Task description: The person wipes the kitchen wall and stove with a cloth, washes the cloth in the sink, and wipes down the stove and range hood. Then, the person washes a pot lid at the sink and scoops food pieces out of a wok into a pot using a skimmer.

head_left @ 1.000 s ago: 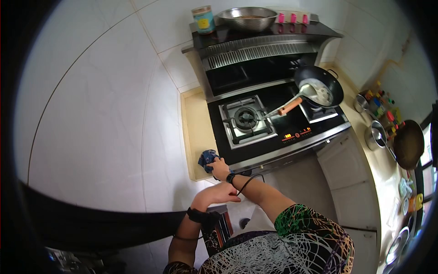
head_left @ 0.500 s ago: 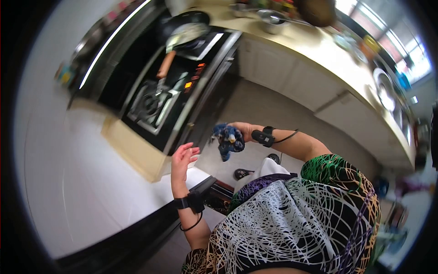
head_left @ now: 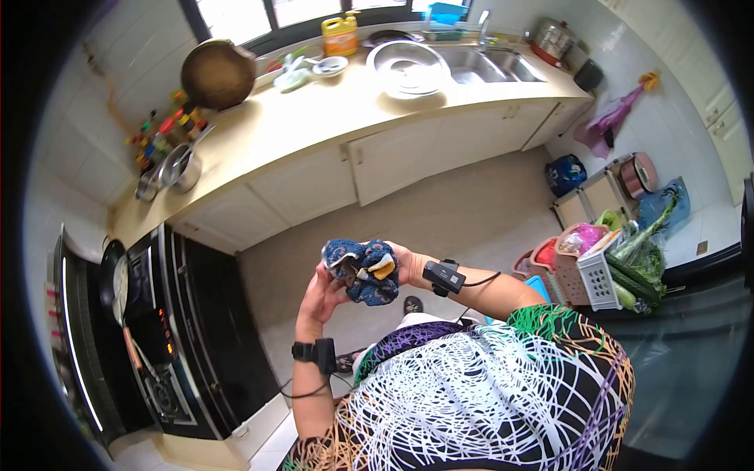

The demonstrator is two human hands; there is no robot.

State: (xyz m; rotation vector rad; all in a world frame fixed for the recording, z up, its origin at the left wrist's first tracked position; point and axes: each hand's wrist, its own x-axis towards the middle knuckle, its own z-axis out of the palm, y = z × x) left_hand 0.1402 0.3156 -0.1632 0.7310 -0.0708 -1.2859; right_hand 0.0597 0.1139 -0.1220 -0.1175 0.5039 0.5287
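A bunched dark blue patterned cloth, with a small yellow patch showing, is held up over the floor in front of my body. My right hand grips its right side, the fingers partly hidden behind it. At the cloth's lower left edge is my left hand, its fingers curved against the fabric. Black bands with small devices and cables are on both wrists. On the stove at the left sits a black wok with pale contents and a wooden-handled spatula.
Along the counter are a steel pot, bottles, a large brown pan, a steel basin and a double sink. Baskets of vegetables stand at the right. White cabinets line the counter's front.
The view has swung right from the stove to the counter and sink. The cloth has left the ledge beside the stove and is raised before my body; my left hand has come to it.
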